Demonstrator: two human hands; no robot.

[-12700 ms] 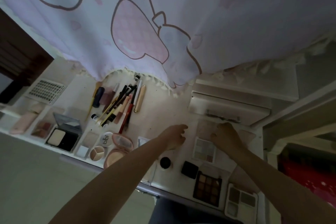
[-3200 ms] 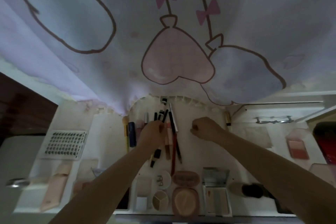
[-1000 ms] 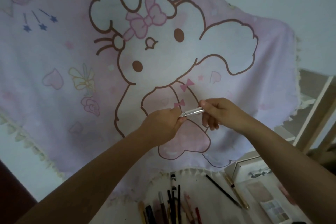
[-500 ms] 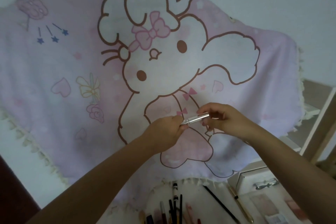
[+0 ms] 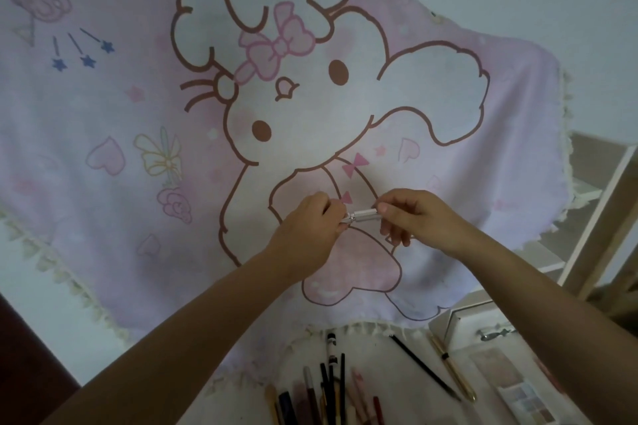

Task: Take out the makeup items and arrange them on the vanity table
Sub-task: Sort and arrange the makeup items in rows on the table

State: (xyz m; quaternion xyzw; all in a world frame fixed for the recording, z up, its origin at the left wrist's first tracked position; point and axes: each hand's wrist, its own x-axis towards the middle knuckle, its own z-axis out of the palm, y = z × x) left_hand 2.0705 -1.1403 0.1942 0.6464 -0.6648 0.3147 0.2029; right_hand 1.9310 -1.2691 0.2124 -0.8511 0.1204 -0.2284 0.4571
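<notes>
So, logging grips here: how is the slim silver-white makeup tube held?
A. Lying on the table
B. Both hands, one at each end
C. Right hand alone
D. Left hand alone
B: the left hand and right hand each pinch one end of the slim silver-white makeup tube, raised before the pink cartoon cloth.

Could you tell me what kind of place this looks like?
Probably a bedroom vanity corner: makeup pencils and an eyeshadow palette lie on the table below a cartoon blanket hung behind.

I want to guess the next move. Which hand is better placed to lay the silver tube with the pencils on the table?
Probably left. The left hand pinches one end of the silver tube and hangs nearer above the pencils; the right hand holds the other end.
</notes>
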